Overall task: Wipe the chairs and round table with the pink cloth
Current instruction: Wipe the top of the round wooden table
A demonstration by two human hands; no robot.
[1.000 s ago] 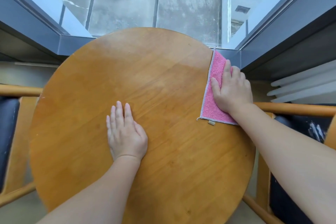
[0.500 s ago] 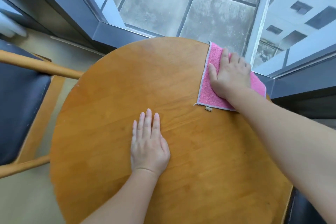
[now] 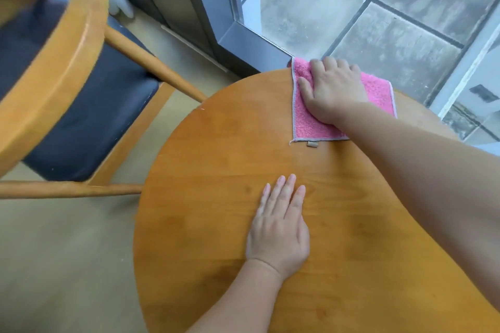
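Observation:
The round wooden table (image 3: 205,224) fills the lower right of the view. A pink cloth (image 3: 305,124) with a grey hem lies flat at the table's far edge, its far end just over the rim. My right hand (image 3: 332,89) presses flat on the cloth with straight fingers. My left hand (image 3: 278,227) rests flat on the bare tabletop nearer to me, palm down. A wooden chair (image 3: 54,62) with a dark padded seat (image 3: 89,121) stands to the left of the table.
A grey window frame (image 3: 238,35) and glass run close behind the table's far edge, with paved ground seen outside below. Light wooden floor (image 3: 67,265) lies left of the table, under the chair's rails.
My right hand has slid the pink cloth along the table's far rim, from the right side towards the far middle. My view has swung left, bringing the left chair in. The left hand stays put.

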